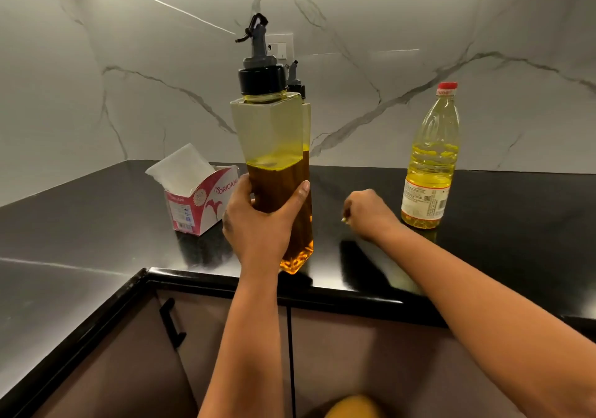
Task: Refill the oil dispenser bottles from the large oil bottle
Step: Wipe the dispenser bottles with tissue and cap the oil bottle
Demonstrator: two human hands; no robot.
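Dispenser bottle (274, 146) gripped by left hand (258, 224), apparently lifted

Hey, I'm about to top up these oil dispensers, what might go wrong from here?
1. The left hand alone holds the front dispenser bottle low on its body, so it might slip or tip.
2. A second dispenser stands close behind; setting the first down could knock it.
3. The large oil bottle is still capped, so it needs opening first.

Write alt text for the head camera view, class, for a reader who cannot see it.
A person's left hand grips a half-full square oil dispenser bottle, a second dispenser directly behind it. The right hand, loosely curled, hovers over the black counter near a red-capped large oil bottle; a tissue box stands left.
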